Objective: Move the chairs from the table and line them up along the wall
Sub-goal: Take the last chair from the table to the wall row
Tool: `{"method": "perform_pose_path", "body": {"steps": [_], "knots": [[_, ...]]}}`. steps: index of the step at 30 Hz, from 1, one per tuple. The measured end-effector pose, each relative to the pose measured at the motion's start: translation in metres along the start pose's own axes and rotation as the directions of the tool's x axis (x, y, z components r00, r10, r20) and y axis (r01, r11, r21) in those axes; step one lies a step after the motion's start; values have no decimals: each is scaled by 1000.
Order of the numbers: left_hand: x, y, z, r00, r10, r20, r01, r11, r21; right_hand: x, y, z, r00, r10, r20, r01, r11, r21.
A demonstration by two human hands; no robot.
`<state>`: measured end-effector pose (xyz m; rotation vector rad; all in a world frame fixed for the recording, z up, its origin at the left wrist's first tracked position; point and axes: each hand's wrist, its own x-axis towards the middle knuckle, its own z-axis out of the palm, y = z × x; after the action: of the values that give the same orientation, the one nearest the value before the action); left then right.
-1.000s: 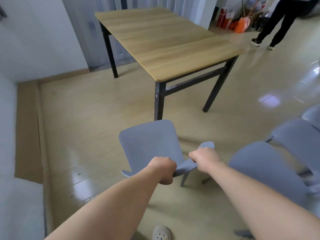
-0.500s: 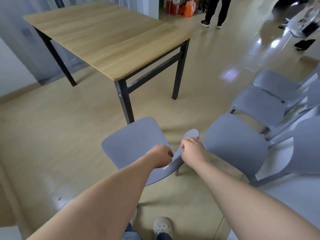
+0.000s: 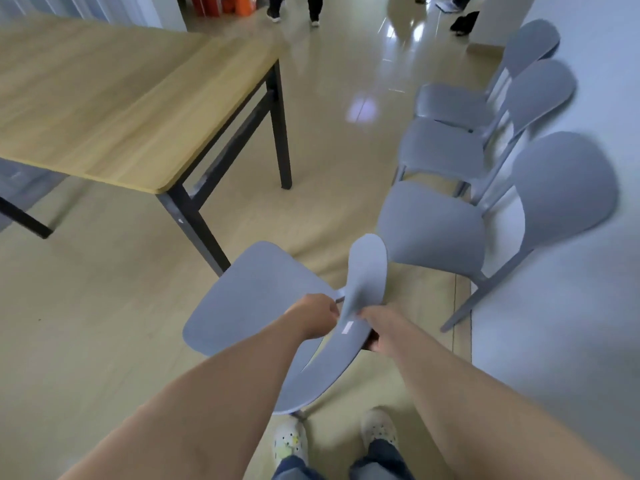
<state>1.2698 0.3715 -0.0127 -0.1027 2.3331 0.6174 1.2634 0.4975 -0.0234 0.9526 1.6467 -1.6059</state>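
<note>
I hold a grey plastic chair (image 3: 252,292) in front of me by its backrest. My left hand (image 3: 313,318) grips the backrest's left edge and my right hand (image 3: 375,327) grips its right edge, partly hidden behind the plastic. The chair's seat points toward the wooden table (image 3: 114,98) at the left. Three matching grey chairs stand in a row along the white wall (image 3: 571,323) on the right: the nearest chair (image 3: 436,226), the middle chair (image 3: 446,150) and the far chair (image 3: 457,105).
The table's black legs (image 3: 194,220) stand close to the held chair's seat. My two feet in pale clogs (image 3: 291,441) are at the bottom. Legs of other people (image 3: 294,8) and orange bags (image 3: 225,3) are at the far end of the glossy floor.
My view has swung right, bringing the wall and the row of chairs into sight. The held chair has turned with me toward the wall, nearer the closest chair in the row; both hands keep their grip.
</note>
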Motion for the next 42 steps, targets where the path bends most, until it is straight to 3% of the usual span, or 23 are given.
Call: {"method": "perform_pose_path", "body": {"steps": [5, 9, 12, 21, 36, 42], "knots": [[-3, -1, 10, 994, 37, 106, -47, 994, 94, 5, 5, 8, 986, -73, -151, 61, 995, -79], [-1, 4, 1, 997, 55, 57, -59, 995, 80, 8, -4, 2, 959, -151, -239, 106, 976, -191], [-2, 8, 2, 1000, 8, 0, -8, 1000, -29, 12, -10, -15, 946, -160, -282, 86, 962, -259], [0, 92, 32, 999, 27, -44, -30, 997, -69, 20, -11, -127, 937, -161, -309, 61, 949, -309], [12, 248, 104, 985, 159, 63, -165, 982, 96, 18, 11, -331, 832, -268, -486, 32, 897, -441], [15, 278, 114, 980, 176, 93, -187, 974, 124, 25, 19, -365, 763, -275, -585, 48, 927, -373]]}}
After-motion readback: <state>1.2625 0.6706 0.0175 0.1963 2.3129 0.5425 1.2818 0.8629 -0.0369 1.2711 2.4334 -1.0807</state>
